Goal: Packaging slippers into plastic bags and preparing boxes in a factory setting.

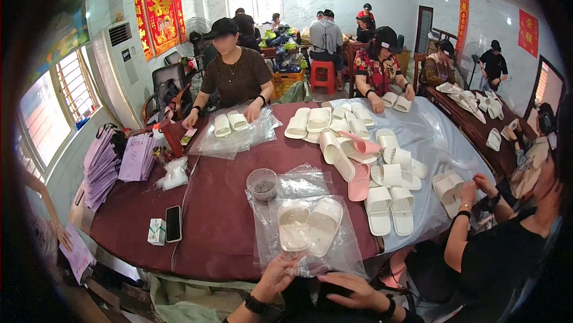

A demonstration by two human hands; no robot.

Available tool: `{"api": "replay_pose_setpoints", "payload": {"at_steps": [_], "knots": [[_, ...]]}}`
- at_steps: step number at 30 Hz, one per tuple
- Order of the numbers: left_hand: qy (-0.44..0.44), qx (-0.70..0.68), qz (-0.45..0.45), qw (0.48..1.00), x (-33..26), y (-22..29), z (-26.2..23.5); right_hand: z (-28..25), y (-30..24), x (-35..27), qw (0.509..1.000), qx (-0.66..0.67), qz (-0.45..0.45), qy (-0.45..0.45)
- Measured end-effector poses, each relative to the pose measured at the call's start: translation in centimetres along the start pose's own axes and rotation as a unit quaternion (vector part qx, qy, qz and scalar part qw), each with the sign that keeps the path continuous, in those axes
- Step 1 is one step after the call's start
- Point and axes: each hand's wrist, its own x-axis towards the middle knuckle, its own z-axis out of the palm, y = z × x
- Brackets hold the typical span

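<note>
A pair of white slide slippers [310, 225] lies side by side on clear plastic bags [352, 251] at the near edge of the table. My left hand [278, 276] is closed at the near edge of the plastic, by the heel of the left slipper, with thumb and fingers pinching the bag's edge. To its right, my right hand [353, 292] is open, fingers stretched out toward the left, just off the table edge below the plastic. Just beyond the slippers stands a clear round tub [262, 184] with small dark contents, resting on the plastic.
White slides [391, 175] and pink slides [359, 182] pile up at right. A phone [173, 224] and small box [157, 231] lie left, near purple packages [137, 157]. Co-workers handle slippers across the table and at right; one at far left holds a purple package [76, 252].
</note>
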Motion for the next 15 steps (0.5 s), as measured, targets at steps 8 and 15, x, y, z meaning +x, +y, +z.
{"api": "replay_pose_setpoints", "payload": {"at_steps": [8,15], "knots": [[-0.148,0.087,-0.122,0.978,-2.4,-0.1,3.6,0.1,1.3,1.5,0.888,-0.442,0.081,0.097],[-0.135,0.23,-0.05,0.963,-7.0,0.8,5.9,0.9,2.3,4.3,0.926,-0.338,0.061,0.157]]}}
